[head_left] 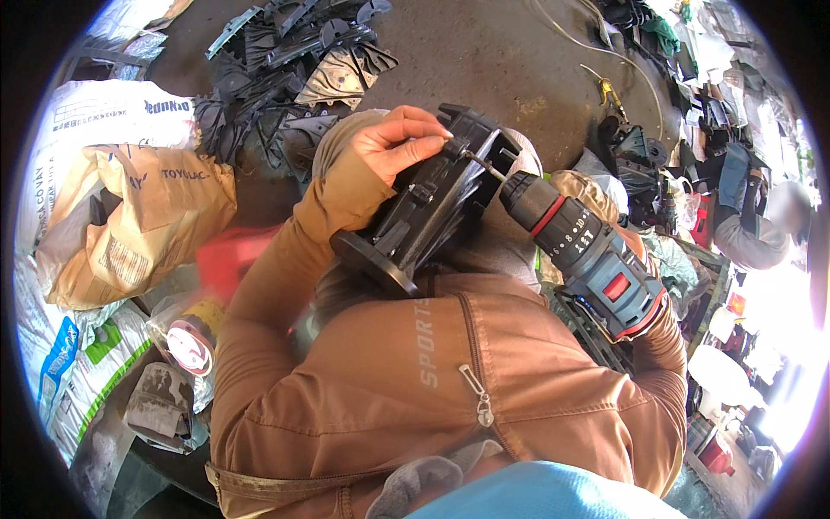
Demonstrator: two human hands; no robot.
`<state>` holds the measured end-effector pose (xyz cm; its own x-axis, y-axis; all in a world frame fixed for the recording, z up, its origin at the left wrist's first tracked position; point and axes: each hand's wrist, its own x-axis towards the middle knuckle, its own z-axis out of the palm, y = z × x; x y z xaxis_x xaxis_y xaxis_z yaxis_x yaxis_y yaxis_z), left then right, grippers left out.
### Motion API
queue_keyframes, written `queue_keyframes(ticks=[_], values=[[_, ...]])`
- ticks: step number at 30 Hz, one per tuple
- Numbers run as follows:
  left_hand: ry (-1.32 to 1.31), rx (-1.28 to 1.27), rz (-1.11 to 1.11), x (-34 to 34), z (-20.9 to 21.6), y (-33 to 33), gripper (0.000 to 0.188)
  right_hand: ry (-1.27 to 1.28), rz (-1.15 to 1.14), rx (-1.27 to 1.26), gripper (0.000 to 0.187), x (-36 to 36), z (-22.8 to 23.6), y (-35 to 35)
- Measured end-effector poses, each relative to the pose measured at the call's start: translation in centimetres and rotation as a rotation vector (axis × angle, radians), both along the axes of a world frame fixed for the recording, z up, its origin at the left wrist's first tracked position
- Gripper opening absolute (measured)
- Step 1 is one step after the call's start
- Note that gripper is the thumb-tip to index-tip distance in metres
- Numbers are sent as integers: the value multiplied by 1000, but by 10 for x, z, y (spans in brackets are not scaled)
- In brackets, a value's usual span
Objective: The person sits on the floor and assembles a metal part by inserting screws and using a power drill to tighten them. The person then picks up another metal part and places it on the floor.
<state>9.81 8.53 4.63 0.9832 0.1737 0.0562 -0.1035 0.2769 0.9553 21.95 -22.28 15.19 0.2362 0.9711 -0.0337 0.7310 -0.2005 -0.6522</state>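
Observation:
My right hand (638, 245) is wrapped round a blue-and-black cordless drill (577, 242) with a red ring, mostly hidden behind its body. From the chuck a thin metal bit (486, 165) points left to a small black knob (455, 148) on a ribbed black plastic part (424, 195). That part lies tilted across my lap, with a round black disc (373, 262) at its lower end. My left hand (399, 144) is closed at the part's upper edge, thumb and fingertips pinched beside the knob. Whether a screw sits at the bit's tip is too small to tell.
A heap of black plastic parts (285, 65) lies on the floor ahead. Paper and plastic sacks (164, 221) stand at the left. A hose (644, 73) and a yellow air gun (612, 97) lie ahead right. Another person's grey sleeve (745, 243) shows among clutter at the right.

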Motion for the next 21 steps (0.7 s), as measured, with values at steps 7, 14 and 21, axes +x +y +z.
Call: queue_keyframes(ticks=[7, 14, 21], values=[[21, -43, -13, -2, 1, 0, 14, -46, -61, -67, 42, -5, -9, -6], [44, -20, -17, -5, -1, -1, 14, -28, -114, -268, 42, -11, 12, 10], [8, -12, 7, -6, -8, -2, 14, -147, 222, 107, 37, 19, 5, 30]])
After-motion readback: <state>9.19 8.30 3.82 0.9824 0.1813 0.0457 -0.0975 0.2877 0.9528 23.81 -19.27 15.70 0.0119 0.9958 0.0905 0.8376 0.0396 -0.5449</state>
